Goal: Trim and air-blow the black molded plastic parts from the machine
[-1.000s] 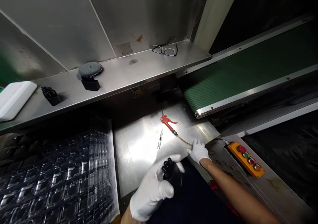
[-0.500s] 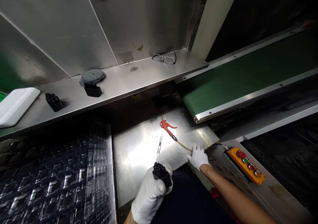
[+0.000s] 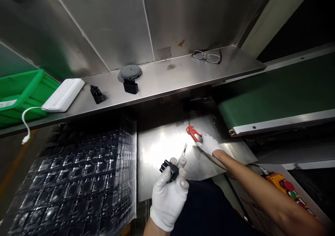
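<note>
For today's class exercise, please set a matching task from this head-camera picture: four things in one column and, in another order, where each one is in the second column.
Things:
1. Glasses
2. Red air gun
3. Black plastic part
4. Green crate

Places:
A. On the steel sheet, beside the right hand
B. At the far left end of the steel shelf
C. Held in the left hand
D. On the steel shelf, by the wall

Pairs: 1-D, 2-A, 3-C, 4-B

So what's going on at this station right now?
A person in white gloves grips a black plastic part in the left hand. The right hand is at a red air blow gun lying on a steel plate, near a small metal tool.
</note>
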`<state>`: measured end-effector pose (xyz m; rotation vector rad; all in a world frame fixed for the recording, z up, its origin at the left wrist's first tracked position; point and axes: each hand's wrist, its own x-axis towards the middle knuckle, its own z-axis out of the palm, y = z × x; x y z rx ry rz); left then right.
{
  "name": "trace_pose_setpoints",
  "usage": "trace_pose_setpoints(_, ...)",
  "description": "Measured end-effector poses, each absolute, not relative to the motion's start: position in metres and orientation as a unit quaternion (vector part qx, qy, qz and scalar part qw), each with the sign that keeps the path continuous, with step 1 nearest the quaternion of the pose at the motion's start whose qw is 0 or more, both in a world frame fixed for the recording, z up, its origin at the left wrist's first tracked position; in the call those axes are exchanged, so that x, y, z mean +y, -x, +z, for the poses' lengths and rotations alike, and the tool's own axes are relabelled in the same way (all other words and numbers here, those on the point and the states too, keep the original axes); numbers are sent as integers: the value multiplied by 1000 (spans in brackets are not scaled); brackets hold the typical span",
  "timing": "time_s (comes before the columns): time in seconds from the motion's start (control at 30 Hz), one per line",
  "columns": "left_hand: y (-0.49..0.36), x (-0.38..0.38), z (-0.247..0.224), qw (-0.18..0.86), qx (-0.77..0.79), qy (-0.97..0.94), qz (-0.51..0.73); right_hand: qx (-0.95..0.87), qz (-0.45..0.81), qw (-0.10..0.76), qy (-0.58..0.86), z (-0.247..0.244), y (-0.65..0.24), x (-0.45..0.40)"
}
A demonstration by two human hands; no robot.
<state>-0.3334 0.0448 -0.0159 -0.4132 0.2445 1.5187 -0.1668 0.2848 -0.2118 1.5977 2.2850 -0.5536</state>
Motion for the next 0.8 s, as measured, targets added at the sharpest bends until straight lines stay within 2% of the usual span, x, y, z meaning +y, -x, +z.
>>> trace_pose_setpoints(0.2,356,60,-7,596,98,310,734,788,-174,195,-558,-233,190,301)
trace_pose_setpoints(0.5,397,92,-10,550,130,335,754,777,-132,214,-578,-249,204,300)
trace_pose_setpoints(0.6,403,103,-12,547,187,316,753,775,-124,210,-583,-253,206,299)
trace_pose_setpoints(0.8,407,112,-12,506,449,171,717,781,-120,204,-578,-253,205,297)
